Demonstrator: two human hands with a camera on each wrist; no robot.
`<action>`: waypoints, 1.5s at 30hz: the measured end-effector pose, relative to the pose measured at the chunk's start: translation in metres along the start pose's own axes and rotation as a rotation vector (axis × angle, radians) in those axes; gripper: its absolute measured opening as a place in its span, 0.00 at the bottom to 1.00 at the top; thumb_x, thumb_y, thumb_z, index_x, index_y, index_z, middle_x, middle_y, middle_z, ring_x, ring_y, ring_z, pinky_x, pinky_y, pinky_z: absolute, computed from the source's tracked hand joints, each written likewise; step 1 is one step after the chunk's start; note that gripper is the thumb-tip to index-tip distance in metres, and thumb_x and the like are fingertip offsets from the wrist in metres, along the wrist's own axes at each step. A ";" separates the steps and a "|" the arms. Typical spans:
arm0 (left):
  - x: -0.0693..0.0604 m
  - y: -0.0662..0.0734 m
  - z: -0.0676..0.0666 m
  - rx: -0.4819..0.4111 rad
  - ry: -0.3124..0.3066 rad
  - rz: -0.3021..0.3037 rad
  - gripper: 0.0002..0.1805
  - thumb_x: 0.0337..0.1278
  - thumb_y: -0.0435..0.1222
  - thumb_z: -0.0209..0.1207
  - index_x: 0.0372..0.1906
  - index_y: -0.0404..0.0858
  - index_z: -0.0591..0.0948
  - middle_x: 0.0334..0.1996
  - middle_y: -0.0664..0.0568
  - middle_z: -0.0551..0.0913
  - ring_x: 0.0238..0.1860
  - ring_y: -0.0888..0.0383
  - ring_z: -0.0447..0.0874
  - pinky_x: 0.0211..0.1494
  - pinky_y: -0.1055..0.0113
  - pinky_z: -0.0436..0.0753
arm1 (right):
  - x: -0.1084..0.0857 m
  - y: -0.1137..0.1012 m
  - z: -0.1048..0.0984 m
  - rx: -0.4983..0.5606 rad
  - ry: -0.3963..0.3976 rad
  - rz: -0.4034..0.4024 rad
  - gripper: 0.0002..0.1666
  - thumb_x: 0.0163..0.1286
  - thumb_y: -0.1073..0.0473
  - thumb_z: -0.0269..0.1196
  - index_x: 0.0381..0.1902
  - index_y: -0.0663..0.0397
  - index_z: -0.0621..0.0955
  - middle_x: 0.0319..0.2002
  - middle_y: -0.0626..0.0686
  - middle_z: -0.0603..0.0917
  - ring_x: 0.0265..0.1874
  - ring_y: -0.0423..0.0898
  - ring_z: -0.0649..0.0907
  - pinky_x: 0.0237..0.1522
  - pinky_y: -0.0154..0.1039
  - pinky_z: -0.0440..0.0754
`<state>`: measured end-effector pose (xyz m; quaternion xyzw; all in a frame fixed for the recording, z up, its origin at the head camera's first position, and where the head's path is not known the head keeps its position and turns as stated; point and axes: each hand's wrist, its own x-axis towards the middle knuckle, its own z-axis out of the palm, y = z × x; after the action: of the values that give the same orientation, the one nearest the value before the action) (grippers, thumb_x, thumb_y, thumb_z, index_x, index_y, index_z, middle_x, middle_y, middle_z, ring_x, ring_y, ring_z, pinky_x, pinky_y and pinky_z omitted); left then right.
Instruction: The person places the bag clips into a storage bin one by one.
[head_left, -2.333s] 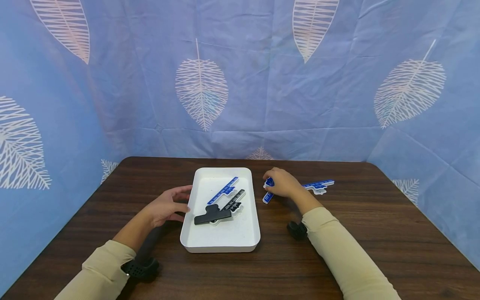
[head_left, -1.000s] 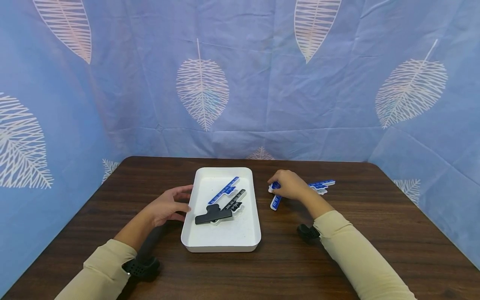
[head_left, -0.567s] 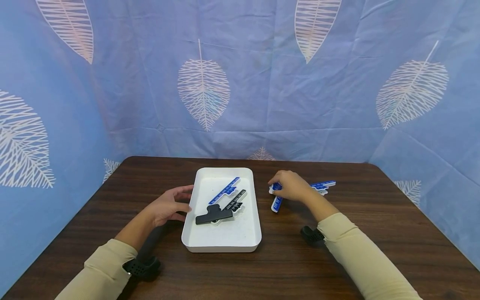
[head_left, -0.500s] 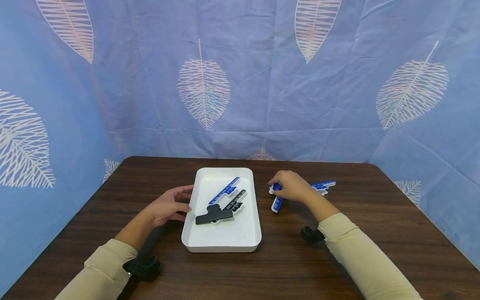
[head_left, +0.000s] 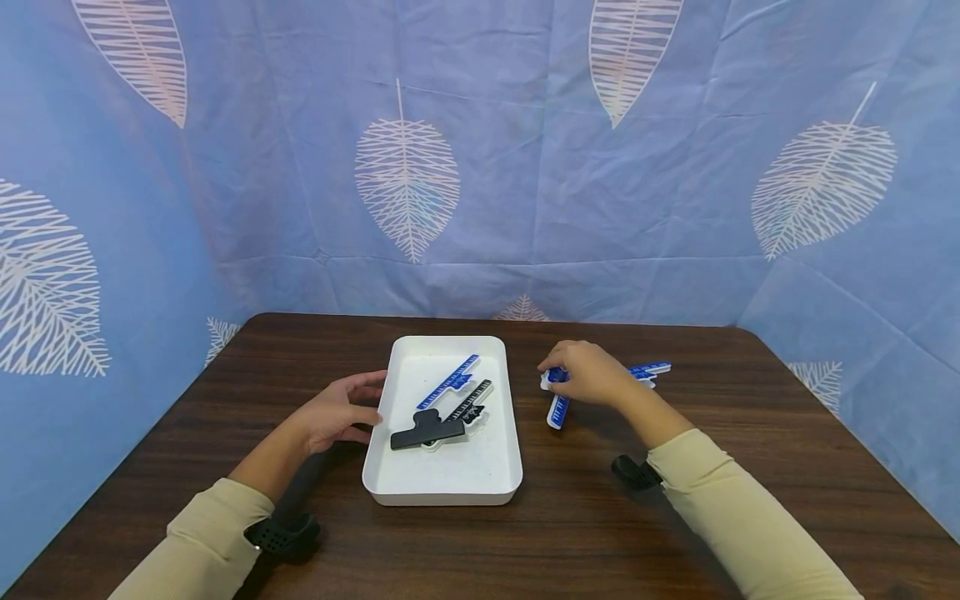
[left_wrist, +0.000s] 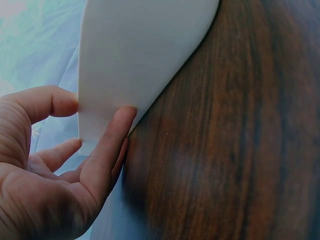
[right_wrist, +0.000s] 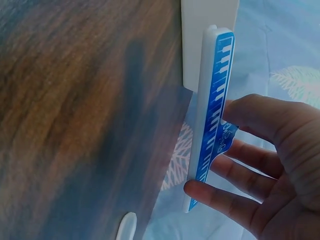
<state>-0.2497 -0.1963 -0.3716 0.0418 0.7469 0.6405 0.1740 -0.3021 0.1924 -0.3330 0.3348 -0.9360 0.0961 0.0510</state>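
A white tray (head_left: pixel 442 483) holds a blue clip (head_left: pixel 448 382), a black clip with white marks (head_left: pixel 469 402) and a plain black clip (head_left: pixel 427 430) lying partly over it. My left hand (head_left: pixel 322 418) touches the tray's left side with spread fingers; the left wrist view shows the left hand's (left_wrist: pixel 65 165) fingertips against the tray wall (left_wrist: pixel 135 55). To the right of the tray, my right hand (head_left: pixel 588 373) pinches a blue clip (head_left: pixel 558 410). In the right wrist view the right hand (right_wrist: pixel 280 165) grips this blue clip (right_wrist: pixel 215 100), printed with piano keys, by its tab and edge.
Another blue clip (head_left: pixel 651 368) lies just right of my right hand, partly hidden behind it. The dark wooden table (head_left: pixel 570 533) ends at a blue curtain (head_left: pixel 480 208) with white leaf patterns. A white end of something (right_wrist: pixel 127 227) shows low in the right wrist view.
My right hand has moved slightly right and toward me with the blue clip, whose lower end has swung right. The other blue clip is more covered. My left hand stays at the tray.
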 end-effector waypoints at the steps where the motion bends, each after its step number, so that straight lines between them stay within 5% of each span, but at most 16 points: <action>1: 0.000 0.000 0.000 0.001 0.002 -0.002 0.45 0.49 0.23 0.61 0.74 0.35 0.58 0.68 0.31 0.61 0.54 0.40 0.78 0.48 0.46 0.83 | -0.001 -0.001 -0.001 -0.002 0.000 -0.001 0.17 0.61 0.60 0.69 0.47 0.59 0.86 0.45 0.55 0.85 0.45 0.53 0.83 0.48 0.50 0.82; 45: 0.000 0.002 0.001 0.016 0.009 -0.009 0.43 0.50 0.24 0.61 0.74 0.35 0.58 0.67 0.31 0.62 0.55 0.39 0.77 0.49 0.46 0.83 | 0.024 -0.050 -0.034 -0.013 0.001 -0.094 0.17 0.61 0.57 0.69 0.48 0.57 0.86 0.46 0.53 0.85 0.45 0.49 0.83 0.50 0.47 0.82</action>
<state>-0.2496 -0.1954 -0.3702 0.0369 0.7529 0.6339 0.1731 -0.2877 0.1467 -0.2885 0.3780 -0.9198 0.0875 0.0581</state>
